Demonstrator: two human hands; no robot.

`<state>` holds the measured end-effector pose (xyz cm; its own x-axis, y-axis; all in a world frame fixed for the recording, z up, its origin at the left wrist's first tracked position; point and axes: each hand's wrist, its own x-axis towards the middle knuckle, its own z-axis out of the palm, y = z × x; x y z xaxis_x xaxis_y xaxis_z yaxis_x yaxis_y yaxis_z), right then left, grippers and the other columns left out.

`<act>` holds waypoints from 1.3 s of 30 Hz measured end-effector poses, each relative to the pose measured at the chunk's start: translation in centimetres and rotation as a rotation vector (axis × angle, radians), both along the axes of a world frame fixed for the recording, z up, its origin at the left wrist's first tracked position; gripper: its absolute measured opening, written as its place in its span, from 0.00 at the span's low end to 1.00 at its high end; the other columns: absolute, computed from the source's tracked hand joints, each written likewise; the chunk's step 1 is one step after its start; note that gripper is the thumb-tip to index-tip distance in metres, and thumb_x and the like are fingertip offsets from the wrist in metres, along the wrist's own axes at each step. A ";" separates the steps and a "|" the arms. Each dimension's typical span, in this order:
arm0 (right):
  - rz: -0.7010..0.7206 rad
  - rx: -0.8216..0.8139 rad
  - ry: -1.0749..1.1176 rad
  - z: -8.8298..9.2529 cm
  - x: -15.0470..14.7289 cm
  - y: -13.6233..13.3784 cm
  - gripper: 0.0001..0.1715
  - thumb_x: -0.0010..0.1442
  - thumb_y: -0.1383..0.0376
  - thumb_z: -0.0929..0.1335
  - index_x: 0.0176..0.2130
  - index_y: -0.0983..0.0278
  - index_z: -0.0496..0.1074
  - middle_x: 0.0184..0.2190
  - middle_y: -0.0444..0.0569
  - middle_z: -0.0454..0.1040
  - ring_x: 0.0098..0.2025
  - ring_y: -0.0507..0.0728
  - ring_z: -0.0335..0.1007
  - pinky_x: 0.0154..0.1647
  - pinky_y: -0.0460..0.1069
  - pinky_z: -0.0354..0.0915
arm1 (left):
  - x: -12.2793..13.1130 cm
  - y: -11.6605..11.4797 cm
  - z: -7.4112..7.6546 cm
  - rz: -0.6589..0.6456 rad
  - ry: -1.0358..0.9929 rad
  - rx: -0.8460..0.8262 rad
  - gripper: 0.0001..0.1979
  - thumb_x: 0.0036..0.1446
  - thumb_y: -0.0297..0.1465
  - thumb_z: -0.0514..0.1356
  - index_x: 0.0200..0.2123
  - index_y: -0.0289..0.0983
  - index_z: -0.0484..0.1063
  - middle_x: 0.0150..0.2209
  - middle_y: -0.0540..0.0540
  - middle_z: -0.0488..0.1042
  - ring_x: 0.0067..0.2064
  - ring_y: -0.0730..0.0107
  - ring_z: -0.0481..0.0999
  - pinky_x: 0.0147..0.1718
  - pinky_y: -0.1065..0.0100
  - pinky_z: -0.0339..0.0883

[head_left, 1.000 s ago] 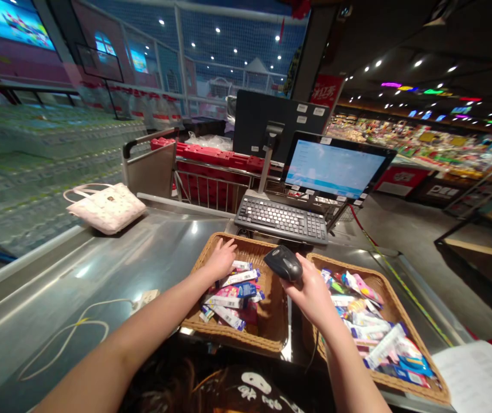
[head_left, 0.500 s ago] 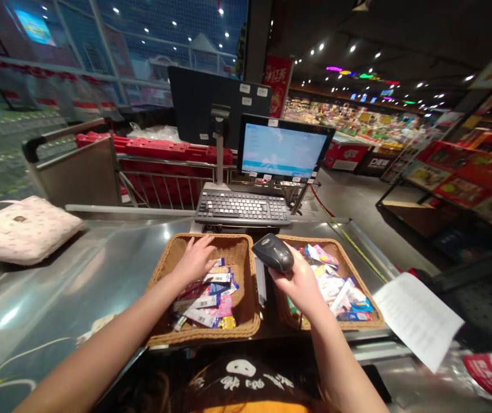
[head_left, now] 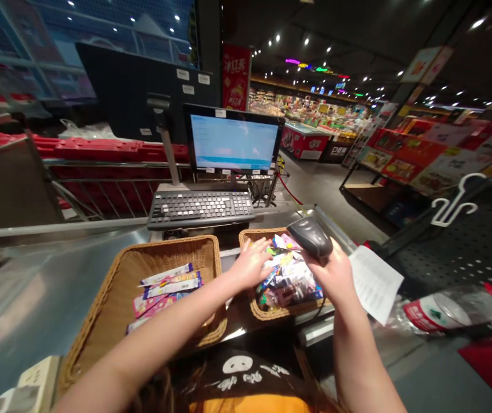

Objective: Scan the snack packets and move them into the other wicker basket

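Surface (head_left: 26, 292) left of right basket (head_left: 272, 314) | right grip (head_left: 335, 269) clamped on scanner (head_left: 310, 235) | left grip (head_left: 252, 263) over its packets (head_left: 291, 281), closure unclear | likely slick: pinch ends

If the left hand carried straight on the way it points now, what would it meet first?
Probably the small packets in the right basket, just beyond the left hand. The black scanner in the right hand also lines up in the picture, but may sit higher; depth is unclear.
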<state>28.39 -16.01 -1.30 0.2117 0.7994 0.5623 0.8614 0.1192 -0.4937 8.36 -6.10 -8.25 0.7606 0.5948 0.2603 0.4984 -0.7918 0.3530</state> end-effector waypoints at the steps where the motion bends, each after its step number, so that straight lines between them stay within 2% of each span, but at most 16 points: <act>1: -0.017 0.003 0.003 0.1 0.7 -0.1 0.21 0.58 0.54 0.68 0.47 0.61 0.74 0.49 0.57 0.76 0.54 0.67 0.71 0.56 0.63 0.67 | 1.8 -0.6 -0.2 -0.020 0.014 -0.014 0.11 0.60 0.35 0.59 0.42 0.38 0.78 0.66 0.38 0.62 0.68 0.46 0.57 0.64 0.35 0.47; 3: -0.033 0.004 0.013 0.2 1.8 -0.2 0.18 0.58 0.55 0.68 0.46 0.59 0.74 0.48 0.56 0.76 0.53 0.67 0.72 0.56 0.63 0.67 | 5.1 -1.7 -0.9 -0.039 0.048 -0.019 0.09 0.57 0.32 0.60 0.37 0.37 0.79 0.65 0.38 0.64 0.68 0.45 0.58 0.66 0.35 0.44; 5: -0.041 0.006 0.029 0.2 2.8 -0.3 0.17 0.58 0.55 0.68 0.46 0.58 0.74 0.46 0.55 0.76 0.52 0.67 0.72 0.55 0.63 0.68 | 8.0 -2.6 -2.0 -0.053 0.047 -0.008 0.10 0.55 0.32 0.61 0.38 0.36 0.80 0.65 0.37 0.64 0.68 0.44 0.58 0.67 0.37 0.41; 8: -0.044 0.011 0.044 0.1 3.8 -0.3 0.17 0.57 0.55 0.68 0.46 0.59 0.74 0.45 0.56 0.76 0.51 0.68 0.72 0.54 0.64 0.68 | 11.6 -3.3 -3.9 -0.021 0.040 -0.012 0.23 0.58 0.34 0.59 0.56 0.33 0.71 0.64 0.32 0.65 0.67 0.43 0.59 0.67 0.35 0.40; 12: -0.032 0.006 0.047 0.0 4.9 -0.2 0.18 0.57 0.56 0.68 0.46 0.59 0.74 0.47 0.56 0.76 0.53 0.68 0.72 0.55 0.64 0.67 | 14.7 -3.6 -5.5 0.053 0.081 -0.020 0.31 0.55 0.38 0.63 0.58 0.26 0.69 0.63 0.25 0.64 0.67 0.36 0.58 0.68 0.39 0.39; 15: -0.022 -0.004 0.052 -0.3 5.8 -0.1 0.20 0.57 0.58 0.68 0.49 0.59 0.73 0.50 0.57 0.75 0.56 0.69 0.70 0.56 0.64 0.66 | 15.7 -3.5 -6.0 0.086 0.094 -0.014 0.31 0.56 0.37 0.62 0.60 0.26 0.67 0.62 0.25 0.65 0.67 0.39 0.59 0.69 0.42 0.39; 19: -0.014 -0.005 0.077 -0.8 6.9 0.0 0.22 0.56 0.59 0.69 0.50 0.59 0.73 0.52 0.57 0.74 0.57 0.69 0.69 0.57 0.64 0.66 | 15.7 -3.3 -6.1 0.102 0.087 0.014 0.26 0.61 0.34 0.56 0.60 0.27 0.68 0.65 0.27 0.61 0.68 0.40 0.56 0.69 0.41 0.37; 21: -0.010 -0.003 0.085 -1.1 7.3 0.1 0.21 0.56 0.59 0.69 0.50 0.60 0.73 0.52 0.57 0.74 0.57 0.69 0.69 0.57 0.64 0.67 | 15.5 -3.2 -6.1 0.102 0.097 0.032 0.21 0.63 0.32 0.54 0.55 0.28 0.72 0.67 0.29 0.59 0.70 0.39 0.53 0.69 0.40 0.36; 23: -0.006 -0.005 0.089 -1.2 7.5 0.1 0.21 0.56 0.60 0.69 0.50 0.60 0.73 0.52 0.57 0.75 0.57 0.69 0.69 0.56 0.64 0.67 | 15.3 -3.2 -6.2 0.098 0.112 0.036 0.17 0.63 0.31 0.54 0.49 0.30 0.77 0.66 0.30 0.61 0.70 0.41 0.51 0.69 0.39 0.36; 26: -0.007 -0.001 0.106 -1.4 7.6 0.3 0.21 0.56 0.59 0.69 0.49 0.61 0.74 0.52 0.57 0.75 0.56 0.69 0.70 0.56 0.64 0.67 | 15.4 -3.6 -6.4 0.103 0.121 0.012 0.16 0.64 0.30 0.53 0.49 0.33 0.77 0.62 0.30 0.67 0.69 0.43 0.55 0.69 0.39 0.40; 30: 0.004 0.015 0.115 -1.4 7.7 0.4 0.21 0.57 0.58 0.69 0.49 0.63 0.74 0.52 0.58 0.75 0.56 0.68 0.70 0.57 0.64 0.67 | 15.0 -4.0 -6.3 0.174 0.109 -0.019 0.18 0.63 0.26 0.51 0.51 0.34 0.76 0.59 0.31 0.70 0.66 0.43 0.62 0.67 0.35 0.44; 34: 0.019 0.033 0.099 -1.3 7.6 0.5 0.22 0.57 0.58 0.69 0.50 0.63 0.73 0.51 0.57 0.75 0.56 0.68 0.70 0.57 0.63 0.67 | 13.3 -3.6 -5.4 0.216 0.091 0.008 0.17 0.58 0.22 0.52 0.45 0.35 0.78 0.61 0.35 0.69 0.65 0.45 0.63 0.66 0.35 0.44; 39: 0.032 0.044 0.106 -1.0 7.0 0.5 0.21 0.58 0.56 0.69 0.48 0.63 0.74 0.50 0.58 0.76 0.56 0.69 0.70 0.57 0.64 0.67 | 10.3 -1.8 -3.1 0.282 0.048 0.074 0.10 0.60 0.25 0.56 0.35 0.36 0.79 0.61 0.37 0.69 0.66 0.45 0.61 0.64 0.30 0.43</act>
